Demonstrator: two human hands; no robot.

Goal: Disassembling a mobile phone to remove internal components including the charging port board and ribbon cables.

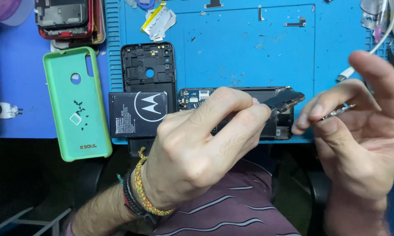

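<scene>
Left hand [192,148] is pinching a dark circuit board [284,99] in a closed grip, just above the opened phone [232,111] on the blue worktop [249,52]. Board's long axis is running left-right, free end pointing right and slightly up. Right hand [358,126] is pinching a small metal part [336,112] just right of the phone.

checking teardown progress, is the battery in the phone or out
Out: the black battery lies on the blue mat, beside the opened phone.

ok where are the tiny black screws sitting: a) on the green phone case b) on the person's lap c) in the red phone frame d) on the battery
a: the small black screws lie scattered on the inside of the green phone case, left of the black battery.
</scene>
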